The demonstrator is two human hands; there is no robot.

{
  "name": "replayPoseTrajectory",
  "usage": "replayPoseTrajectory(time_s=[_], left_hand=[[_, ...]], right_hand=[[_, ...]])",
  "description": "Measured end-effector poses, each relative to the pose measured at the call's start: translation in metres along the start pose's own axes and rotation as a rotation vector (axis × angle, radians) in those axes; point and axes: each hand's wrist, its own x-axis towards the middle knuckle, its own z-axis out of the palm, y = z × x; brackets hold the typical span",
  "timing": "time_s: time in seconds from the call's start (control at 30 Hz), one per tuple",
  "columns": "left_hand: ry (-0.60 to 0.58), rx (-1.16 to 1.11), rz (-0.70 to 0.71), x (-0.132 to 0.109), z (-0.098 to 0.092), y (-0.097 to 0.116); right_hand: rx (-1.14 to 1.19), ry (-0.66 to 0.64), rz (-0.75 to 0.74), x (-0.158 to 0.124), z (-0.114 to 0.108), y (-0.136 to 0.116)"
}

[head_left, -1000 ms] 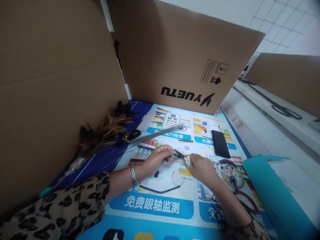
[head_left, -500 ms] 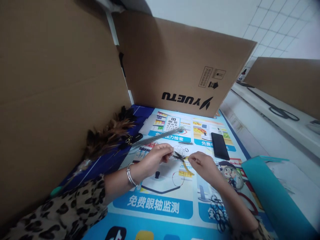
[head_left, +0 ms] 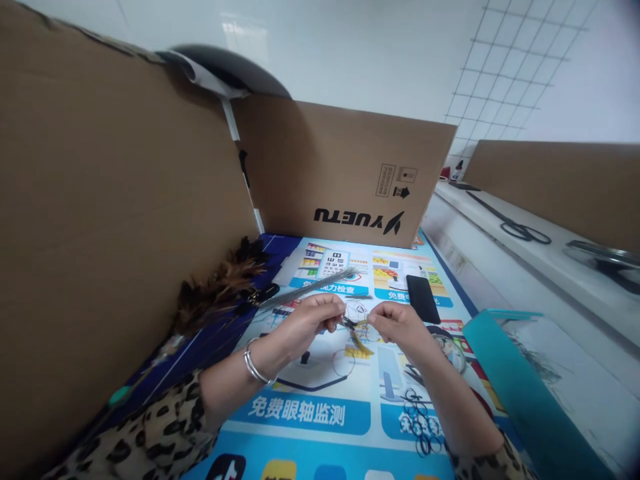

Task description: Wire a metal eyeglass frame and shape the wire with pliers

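Note:
Over the middle of the printed table mat, my left hand [head_left: 320,315] pinches the dark end of a small black-and-yellow feather-like piece [head_left: 359,341] between thumb and fingers. Close on its right side, my right hand [head_left: 397,323] has its thumb and forefinger pressed together at a yellow strand of the same piece. The piece's yellow tip hangs down between the hands. Its exact make is too small to tell. A thin wire ring [head_left: 343,363] lies on the mat just below.
Behind the hands lies a bundle of thin silver wires [head_left: 310,287]. Brown and black feathers [head_left: 220,283] rest along the left cardboard wall [head_left: 125,173]. On the right are a black phone [head_left: 423,299], several black rings [head_left: 420,423], a round clear dish [head_left: 453,350] and a teal box [head_left: 530,393].
The camera view has tilted up and shifted slightly, showing more wall. Both hands keep their pinch on the small piece, and the right fingers are now a little nearer the left ones.

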Motion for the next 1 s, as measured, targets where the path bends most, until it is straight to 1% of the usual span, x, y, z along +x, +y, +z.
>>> replayPoseTrajectory(time_s=[0.23,0.4,0.53,0.63,0.77,1.0], left_hand=[[-0.021,0.057,0.009,0.009,0.017,0.002],[-0.059,-0.002,0.022,0.022,0.028,-0.002],[-0.064,-0.101,-0.011,0.03,0.036,-0.008],[-0.063,-0.165,-0.024,0.032,0.037,-0.016],[-0.075,-0.25,-0.035,0.032,0.033,-0.027],[-0.074,-0.28,-0.034,0.026,0.037,-0.03]], right_hand=[[-0.001,0.077,0.04,-0.002,-0.01,-0.003],[0.176,0.12,0.053,-0.003,-0.025,-0.002],[0.272,0.13,0.03,-0.002,-0.036,0.003],[0.303,0.126,0.004,-0.001,-0.041,0.006],[0.349,0.101,-0.004,-0.001,-0.043,0.006],[0.452,0.019,0.056,0.0,-0.044,0.005]])
